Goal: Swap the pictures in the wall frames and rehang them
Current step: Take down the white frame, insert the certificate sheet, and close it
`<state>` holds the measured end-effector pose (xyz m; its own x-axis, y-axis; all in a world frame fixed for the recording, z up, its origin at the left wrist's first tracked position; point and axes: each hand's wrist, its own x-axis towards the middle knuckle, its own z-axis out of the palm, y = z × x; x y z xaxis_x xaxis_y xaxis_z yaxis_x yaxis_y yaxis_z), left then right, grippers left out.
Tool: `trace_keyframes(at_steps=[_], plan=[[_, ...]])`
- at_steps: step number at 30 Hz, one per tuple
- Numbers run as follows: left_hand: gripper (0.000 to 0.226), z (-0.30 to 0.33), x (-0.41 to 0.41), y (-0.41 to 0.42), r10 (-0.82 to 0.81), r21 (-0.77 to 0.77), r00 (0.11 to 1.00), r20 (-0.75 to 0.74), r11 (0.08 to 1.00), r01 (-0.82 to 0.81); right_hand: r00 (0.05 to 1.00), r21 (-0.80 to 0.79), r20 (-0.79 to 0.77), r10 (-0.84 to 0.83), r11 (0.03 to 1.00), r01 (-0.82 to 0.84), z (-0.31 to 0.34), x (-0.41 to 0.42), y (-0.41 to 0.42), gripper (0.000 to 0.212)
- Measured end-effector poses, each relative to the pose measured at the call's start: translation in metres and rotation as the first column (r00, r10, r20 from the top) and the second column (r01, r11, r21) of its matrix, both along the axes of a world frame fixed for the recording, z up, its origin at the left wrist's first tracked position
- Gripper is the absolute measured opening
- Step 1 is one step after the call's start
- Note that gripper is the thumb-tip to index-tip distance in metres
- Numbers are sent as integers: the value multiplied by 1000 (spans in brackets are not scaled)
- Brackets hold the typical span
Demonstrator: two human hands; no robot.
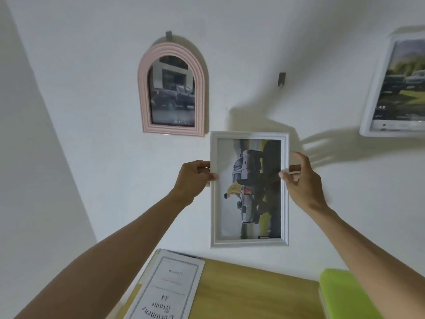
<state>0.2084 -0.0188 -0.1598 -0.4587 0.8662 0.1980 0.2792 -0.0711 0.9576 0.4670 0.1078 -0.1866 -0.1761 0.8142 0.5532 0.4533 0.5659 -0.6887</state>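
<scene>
I hold a white rectangular frame (249,242) upright in front of the wall, its truck picture turned sideways. My left hand (192,180) pinches its left edge and my right hand (301,180) grips its right edge. A bare grey wall hook (282,78) sits above the frame. To the left, a pink arched frame (172,54) with a dark truck picture hangs from another hook (168,38). A large white frame (377,88) with a picture of cars hangs at the right edge, partly cut off.
Below is a wooden table (253,291). On it lie an A4 document frame with a printed insert (165,288) at the left and a lime-green object (345,293) at the right. Hand shadows fall on the white wall.
</scene>
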Motion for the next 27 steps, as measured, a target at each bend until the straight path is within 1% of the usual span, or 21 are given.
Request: trace_keyframes(at_steps=[2,4,6,8,9,11,14,16,18,20,22,25,27], plan=[[29,-24,-6,-18,2,-45,999,51,999,0,1000,-70,24,21,997,-19,-30,-8,-15,53],[30,-46,-10,-37,14,-92,998,66,996,-8,995,-137,84,49,990,-37,-59,-16,-30,52],[31,-68,-16,-55,10,-132,998,60,991,-2,982,-205,180,66,978,-28,-84,-25,-44,58],[33,-85,-24,-71,19,-164,1000,22,986,-15,967,-262,247,61,965,6,-97,-39,-61,65],[34,-93,-29,-80,31,-176,999,-23,984,-34,967,-291,243,76,957,-2,-100,-49,-72,67],[31,-104,-33,-96,55,-183,991,-121,980,-76,970,-337,196,146,939,-73,-97,-72,-97,64],[25,-116,-31,-120,87,-183,985,-149,976,-114,952,-386,137,273,900,-203,-82,-113,-137,57],[21,-123,-27,-135,105,-166,981,-165,977,-132,947,-432,106,303,872,-231,-72,-138,-162,53],[18,-133,-22,-146,111,-126,975,-195,983,-137,949,-483,118,291,852,-201,-66,-159,-181,56],[19,-144,-12,-156,125,-70,968,-218,987,-143,961,-501,126,245,852,-151,-67,-171,-196,56],[19,-158,-5,-162,120,-17,967,-226,992,-127,980,-505,83,180,856,-114,-75,-175,-205,48],[22,-178,0,-168,38,35,954,-298,999,-28,995,-507,55,86,861,-46,-88,-169,-213,31],[31,-185,1,-173,-34,-6,953,-300,999,34,998,-546,28,56,837,-32,-94,-159,-214,22]])
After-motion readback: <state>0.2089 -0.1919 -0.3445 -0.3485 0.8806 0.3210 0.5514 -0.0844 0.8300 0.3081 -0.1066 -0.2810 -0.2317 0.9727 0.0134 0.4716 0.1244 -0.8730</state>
